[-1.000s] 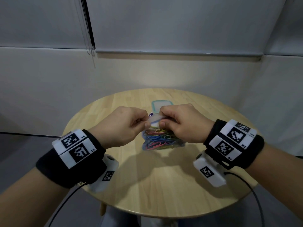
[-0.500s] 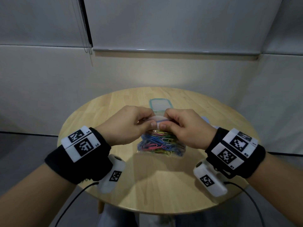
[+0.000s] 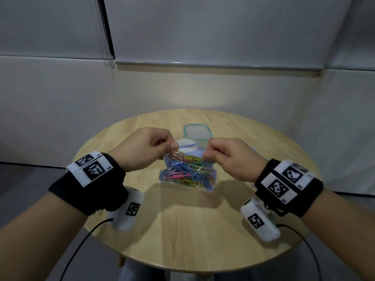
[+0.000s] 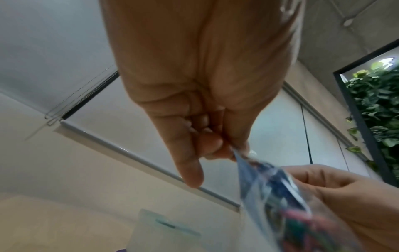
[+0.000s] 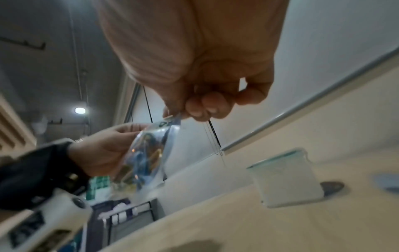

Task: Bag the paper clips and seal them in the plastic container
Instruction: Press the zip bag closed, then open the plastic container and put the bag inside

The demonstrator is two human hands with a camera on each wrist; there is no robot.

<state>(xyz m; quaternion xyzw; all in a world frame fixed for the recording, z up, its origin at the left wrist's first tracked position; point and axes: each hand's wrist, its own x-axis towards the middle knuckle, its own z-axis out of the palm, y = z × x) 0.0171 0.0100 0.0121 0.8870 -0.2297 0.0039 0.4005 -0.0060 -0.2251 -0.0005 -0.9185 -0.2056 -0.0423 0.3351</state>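
We hold the small clear plastic zip bag [image 3: 187,171] of coloured paper clips [image 3: 188,172] by its top corners: our left hand [image 3: 142,149] pinches one corner, our right hand [image 3: 229,157] the other, each grip pressed together on the film. The bag hangs between the grips, its bottom at or just above the round wooden counter [image 3: 192,230]. We judge the bagging done and the strip being closed. Next the bag must go into the clear plastic container with a teal rim [image 3: 197,131], just beyond the grips. A blue-edged piece [image 3: 254,149], perhaps its lid, lies behind the right grip; nothing blocks the way.
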